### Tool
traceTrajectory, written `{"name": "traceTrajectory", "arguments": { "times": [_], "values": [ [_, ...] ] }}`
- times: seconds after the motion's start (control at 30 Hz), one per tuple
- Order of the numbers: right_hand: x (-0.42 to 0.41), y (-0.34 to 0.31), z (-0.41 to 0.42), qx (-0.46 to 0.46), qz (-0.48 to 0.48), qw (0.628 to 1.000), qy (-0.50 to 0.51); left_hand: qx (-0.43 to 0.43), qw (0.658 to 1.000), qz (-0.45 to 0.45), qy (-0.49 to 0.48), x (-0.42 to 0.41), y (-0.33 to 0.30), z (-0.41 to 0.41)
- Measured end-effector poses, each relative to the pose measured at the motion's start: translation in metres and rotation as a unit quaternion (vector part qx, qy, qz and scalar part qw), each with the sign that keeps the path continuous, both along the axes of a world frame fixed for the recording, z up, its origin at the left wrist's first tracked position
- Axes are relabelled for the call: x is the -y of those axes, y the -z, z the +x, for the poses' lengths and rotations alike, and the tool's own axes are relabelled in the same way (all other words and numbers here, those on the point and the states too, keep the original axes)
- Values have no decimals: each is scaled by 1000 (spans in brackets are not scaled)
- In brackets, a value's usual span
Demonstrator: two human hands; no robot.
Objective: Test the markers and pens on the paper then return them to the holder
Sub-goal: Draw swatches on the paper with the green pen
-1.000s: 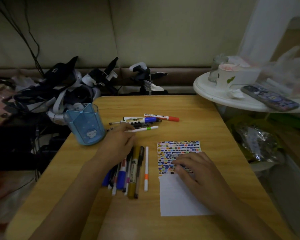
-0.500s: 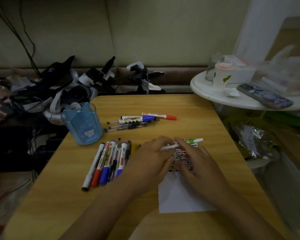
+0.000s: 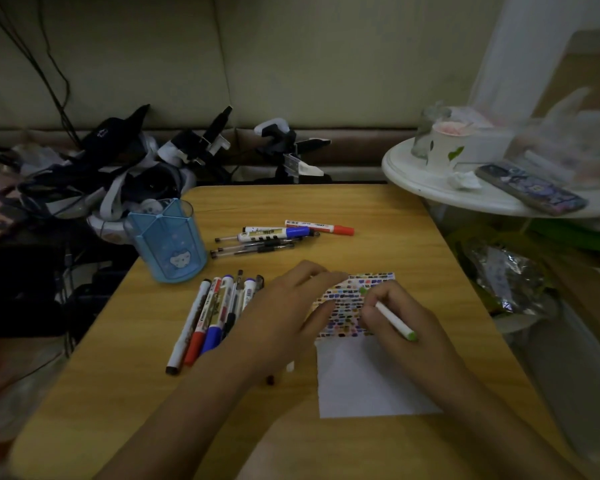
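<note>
A white sheet of paper (image 3: 368,379) lies on the wooden table, its top part covered with small coloured marks. My right hand (image 3: 399,323) grips a thin white marker with a green end (image 3: 394,320), tip down on the marked area. My left hand (image 3: 288,306) rests flat on the paper's left edge and seems to pinch a small green cap (image 3: 362,291) near its fingertips. A blue pen holder (image 3: 168,240) stands at the table's left. Several markers (image 3: 210,317) lie beside my left hand. Another group of pens (image 3: 278,235) lies further back.
A round white side table (image 3: 430,188) at the right carries a paper cup (image 3: 445,147), a phone (image 3: 530,192) and a glass jar. Dark straps, cables and devices (image 3: 118,164) pile up behind the holder. The table's right edge drops to bags on the floor.
My left hand picked a green marker from the far group and brought it over the paper. It was uncapped between both hands, and my right hand now holds it writing-style.
</note>
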State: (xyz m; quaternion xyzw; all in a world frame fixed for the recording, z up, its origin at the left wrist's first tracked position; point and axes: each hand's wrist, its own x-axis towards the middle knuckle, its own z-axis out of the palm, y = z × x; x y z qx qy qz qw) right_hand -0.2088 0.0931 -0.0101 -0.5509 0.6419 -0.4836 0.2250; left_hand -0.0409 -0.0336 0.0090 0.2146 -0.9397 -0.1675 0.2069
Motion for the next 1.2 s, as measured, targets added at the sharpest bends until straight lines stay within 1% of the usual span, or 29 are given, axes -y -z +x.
{"name": "traceTrajectory", "arguments": {
  "times": [0.07, 0.17, 0.3, 0.4, 0.5, 0.6, 0.67, 0.77, 0.97, 1.03, 1.07, 1.13, 1.2],
  "values": [
    [-1, -2, 4, 49, 4, 998, -40, 23, 1000, -12, -1, 1, 1, 0],
    [0, -3, 7, 113, 13, 991, -67, 49, 998, -37, 8, 1, 2, -3],
    [1, -4, 6, 165, 20, 985, -54, 22, 998, -43, 33, 2, 4, -5],
    [1, -8, 4, 196, 2, 980, -42, 8, 999, -19, 32, -1, 2, -4],
    [3, -10, 5, 181, -3, 983, -14, 0, 999, 21, 35, -6, -2, -5],
    [4, -10, 6, 161, 13, 987, 15, 12, 998, 51, 33, -8, -3, -5],
    [4, -9, 4, 151, 20, 988, 14, 23, 997, 72, 25, -7, -4, -5],
    [2, -12, 3, 163, 21, 986, 13, 34, 995, 88, 23, -6, -3, -6],
    [3, -15, 0, 141, 10, 990, -8, 37, 992, 111, 55, -2, -5, -4],
    [2, -15, 0, 137, 12, 990, -12, 51, 990, 111, 66, -2, -6, -3],
    [1, -15, -1, 152, 16, 988, -2, 65, 990, 102, 65, -1, -8, 0],
    [-2, -19, -9, 203, 22, 978, 50, 81, 992, 88, 38, 8, -12, 9],
    [-5, -25, -23, 229, 9, 969, 89, 61, 992, 109, -18, 21, -17, 23]
  ]
}}
